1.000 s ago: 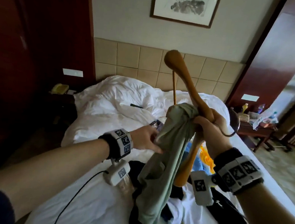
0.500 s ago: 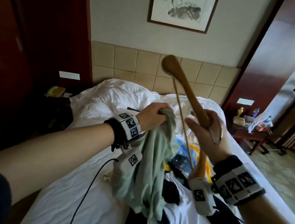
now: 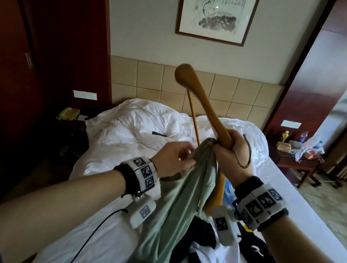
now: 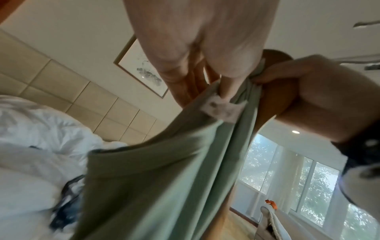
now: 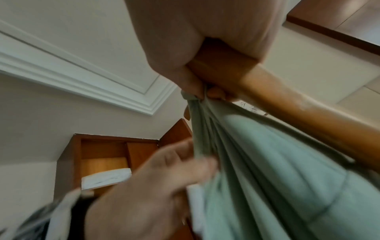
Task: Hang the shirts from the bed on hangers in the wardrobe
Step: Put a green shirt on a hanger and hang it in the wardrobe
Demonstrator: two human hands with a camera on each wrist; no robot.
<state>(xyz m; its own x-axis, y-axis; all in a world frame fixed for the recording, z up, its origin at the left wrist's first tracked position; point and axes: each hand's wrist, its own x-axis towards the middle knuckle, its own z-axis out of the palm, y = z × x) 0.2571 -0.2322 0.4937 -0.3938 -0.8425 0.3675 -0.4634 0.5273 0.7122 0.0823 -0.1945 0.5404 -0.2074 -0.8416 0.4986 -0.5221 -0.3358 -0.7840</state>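
1. Head view: right hand point(image 3: 232, 155) is wrapped around the middle of a wooden hanger point(image 3: 202, 104), which is tilted, one rounded end up toward the headboard, the other end down past the wrist.
2. That same hand also pinches a bunched bit of the green shirt point(image 3: 180, 205) against the hanger, so it's holding both at once.
3. Left hand point(image 3: 172, 160) sits just left of the hanger, fingers pinching the shirt's edge right below that bunch. Left wrist view shows the fingers point(image 4: 226, 91) nipping the fabric next to a white label point(image 4: 223, 110).
4. Rest of the shirt hangs down from the hanger over the bed point(image 3: 102, 219), its lower part draped toward a pile of dark and white clothes point(image 3: 206, 251) right under the hanger.
5. Right wrist view: an open wooden wardrobe point(image 5: 107, 160) shows behind the left hand, well apart from the hanger.
6. Behind the hanger: white rumpled duvet point(image 3: 139, 124), tiled headboard, framed ink picture point(image 3: 215, 11) on the wall above.
7. Right of the hanger there's a nightstand point(image 3: 298, 161) with bottles and clutter.
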